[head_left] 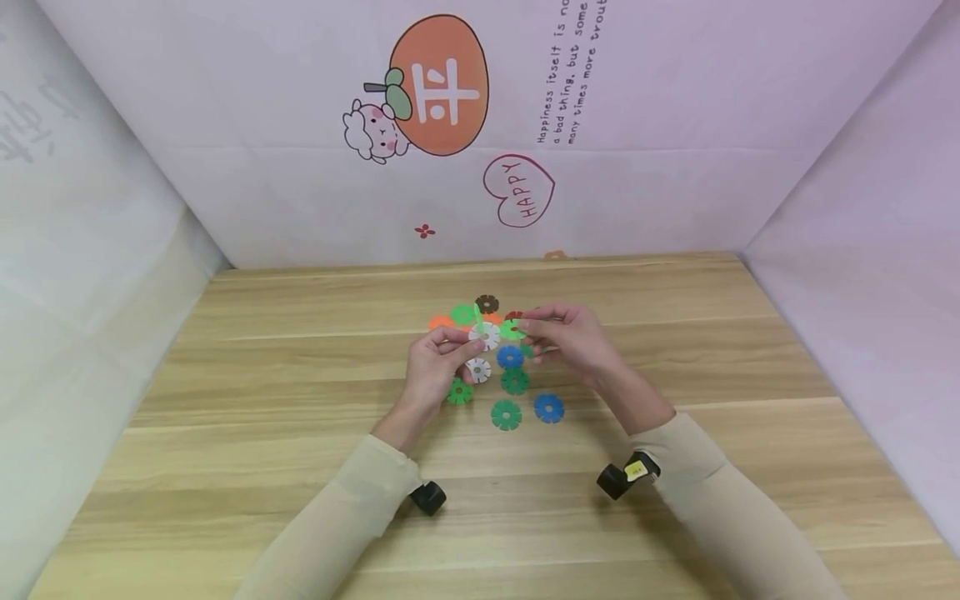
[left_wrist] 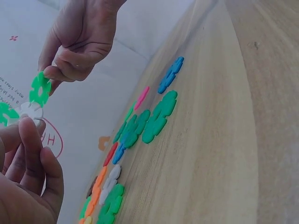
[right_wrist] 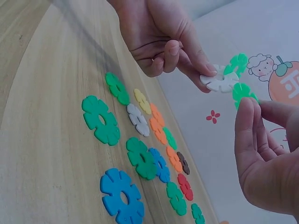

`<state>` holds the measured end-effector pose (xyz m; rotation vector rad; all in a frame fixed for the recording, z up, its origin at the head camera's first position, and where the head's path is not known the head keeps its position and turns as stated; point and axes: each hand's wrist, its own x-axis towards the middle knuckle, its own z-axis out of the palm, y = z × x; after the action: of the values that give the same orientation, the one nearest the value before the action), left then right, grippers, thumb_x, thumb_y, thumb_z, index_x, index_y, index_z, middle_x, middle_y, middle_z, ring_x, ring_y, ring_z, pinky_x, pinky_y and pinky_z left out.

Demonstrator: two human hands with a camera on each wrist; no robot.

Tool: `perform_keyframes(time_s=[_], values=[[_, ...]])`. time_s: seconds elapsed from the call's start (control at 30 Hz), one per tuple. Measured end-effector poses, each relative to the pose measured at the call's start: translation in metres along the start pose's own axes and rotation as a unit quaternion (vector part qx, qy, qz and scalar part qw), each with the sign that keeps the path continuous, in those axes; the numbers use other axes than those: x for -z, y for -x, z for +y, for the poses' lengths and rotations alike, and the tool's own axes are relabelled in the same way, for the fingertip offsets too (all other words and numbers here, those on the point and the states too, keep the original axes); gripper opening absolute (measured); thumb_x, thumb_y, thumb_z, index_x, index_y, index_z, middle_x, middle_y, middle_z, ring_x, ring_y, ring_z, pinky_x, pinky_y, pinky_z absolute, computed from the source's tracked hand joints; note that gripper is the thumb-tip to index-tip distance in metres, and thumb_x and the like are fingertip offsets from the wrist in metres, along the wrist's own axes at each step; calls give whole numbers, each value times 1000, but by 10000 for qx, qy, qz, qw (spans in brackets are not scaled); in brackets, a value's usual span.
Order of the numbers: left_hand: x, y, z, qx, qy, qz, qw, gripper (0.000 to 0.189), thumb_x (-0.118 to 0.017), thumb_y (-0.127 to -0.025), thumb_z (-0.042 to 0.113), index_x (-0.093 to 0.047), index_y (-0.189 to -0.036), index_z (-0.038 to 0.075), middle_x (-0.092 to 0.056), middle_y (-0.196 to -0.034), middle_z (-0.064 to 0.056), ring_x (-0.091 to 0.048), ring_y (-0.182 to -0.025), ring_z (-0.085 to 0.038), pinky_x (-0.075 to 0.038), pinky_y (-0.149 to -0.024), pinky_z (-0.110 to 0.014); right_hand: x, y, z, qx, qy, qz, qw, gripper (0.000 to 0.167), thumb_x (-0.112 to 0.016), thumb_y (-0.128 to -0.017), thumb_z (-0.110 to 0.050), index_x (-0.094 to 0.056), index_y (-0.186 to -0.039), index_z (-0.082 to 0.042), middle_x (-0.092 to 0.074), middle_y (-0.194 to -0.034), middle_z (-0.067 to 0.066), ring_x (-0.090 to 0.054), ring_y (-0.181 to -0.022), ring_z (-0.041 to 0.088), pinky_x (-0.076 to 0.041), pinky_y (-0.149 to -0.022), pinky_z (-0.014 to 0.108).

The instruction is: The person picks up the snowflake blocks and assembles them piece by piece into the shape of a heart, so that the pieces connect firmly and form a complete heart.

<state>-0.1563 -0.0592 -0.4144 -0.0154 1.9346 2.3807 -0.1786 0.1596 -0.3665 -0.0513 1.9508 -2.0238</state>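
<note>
Between finger and thumb, my left hand (head_left: 431, 371) pinches a white notched plastic disc (right_wrist: 219, 83), held above the table. A light green disc (right_wrist: 237, 64) stands across that white disc's edge, joined to it. My right hand (head_left: 576, 340) pinches a second light green disc (left_wrist: 40, 88) by its rim. This second disc meets the white disc's edge at an angle; whether their slots interlock I cannot tell. The right wrist view shows both hands, the left one (right_wrist: 159, 37) above and the right one (right_wrist: 273, 158) below.
Loose notched discs lie beneath the hands on the wooden table (head_left: 262, 400): blue (head_left: 549, 408), dark green (head_left: 506, 415), white (right_wrist: 138, 120), yellow (right_wrist: 142, 101), orange (right_wrist: 158, 130), red (right_wrist: 185, 186) and brown (head_left: 487, 303). A printed cloth wall (head_left: 300, 200) rises behind the table.
</note>
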Motion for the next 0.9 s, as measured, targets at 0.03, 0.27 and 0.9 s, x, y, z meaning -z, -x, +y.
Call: perform_keyframes(time_s=[0.03,0.27,0.9], values=[[0,0,0,0,-8,12,10000,12,-75,-90,1,-65,-96,1,-76,-91,-11,-54,-46,-11,-48,-48,-21,-1,0,0,-12,-9,15,10000,25,-68,-97,-7,-62,-116,8,-69,-84,7,-61,-63,12,-58,-62,27],[-2,1,-1,-53,61,-41,10000,11,-75,-89,0,-65,-94,1,-76,-88,-10,-54,-46,-12,-49,-48,-21,-5,-1,0,-95,-35,78,9999,24,-70,-95,-8,-64,-113,6,-70,-87,10,-63,-65,14,-59,-66,30],[-6,-2,-6,-80,235,214,9995,12,-76,-88,2,-64,-90,3,-76,-85,-9,-52,-44,-12,-47,-46,-21,-7,-1,1,-287,-783,128,9964,30,-65,-99,-8,-60,-121,11,-73,-87,10,-73,-78,18,-59,-76,29]])
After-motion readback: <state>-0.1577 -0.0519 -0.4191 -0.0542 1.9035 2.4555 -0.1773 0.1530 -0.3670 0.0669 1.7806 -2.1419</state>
